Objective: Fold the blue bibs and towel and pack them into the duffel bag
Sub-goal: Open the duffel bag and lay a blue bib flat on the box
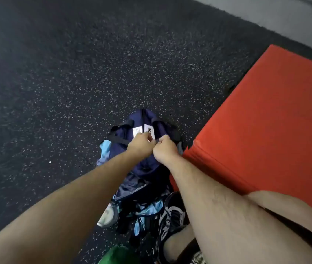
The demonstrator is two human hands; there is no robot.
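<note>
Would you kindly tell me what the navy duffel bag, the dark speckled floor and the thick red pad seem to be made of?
Navy duffel bag: soft woven synthetic, probably; it creases and slumps. Dark speckled floor: matte rubber, likely, given pale flecks in black. Thick red pad: smooth vinyl-like skin, perhaps over foam; blocky edges.

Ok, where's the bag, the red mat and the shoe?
duffel bag (148, 116), head view, on the navy fabric at its far end.
red mat (265, 121), head view, on its flat top.
shoe (172, 216), head view, on the black-and-white upper by the laces.
</note>
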